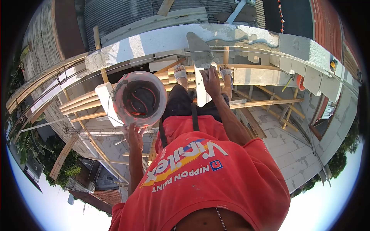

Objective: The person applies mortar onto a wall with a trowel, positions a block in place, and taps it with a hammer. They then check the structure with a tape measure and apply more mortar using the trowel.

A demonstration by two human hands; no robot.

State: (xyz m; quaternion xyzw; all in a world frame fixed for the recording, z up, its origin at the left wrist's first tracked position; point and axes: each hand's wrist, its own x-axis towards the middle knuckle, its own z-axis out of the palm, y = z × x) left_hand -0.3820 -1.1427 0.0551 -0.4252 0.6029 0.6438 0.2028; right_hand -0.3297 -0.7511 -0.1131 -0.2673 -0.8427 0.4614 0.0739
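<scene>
My right hand (211, 82) is closed around the handle of a trowel (200, 52). The trowel's grey, mortar-smeared blade points forward and overlaps the near edge of a white block wall (154, 41). Wet grey mortar (227, 34) lies along the top of that wall, just beyond and right of the blade. On the other side, my left hand (133, 135) grips the near side of a round bucket (158, 109); part of its fingers is hidden behind it. The bucket's rim is crusted pale, and its dark inside shows reddish streaks and some grey mix.
My sandalled feet (181, 74) stand on bamboo poles (83, 101) high above the floor, with open gaps between. A thin string (154, 57) runs along the wall. A white block (106, 101) stands beside the bucket. Corrugated roofing (127, 19) lies beyond the wall.
</scene>
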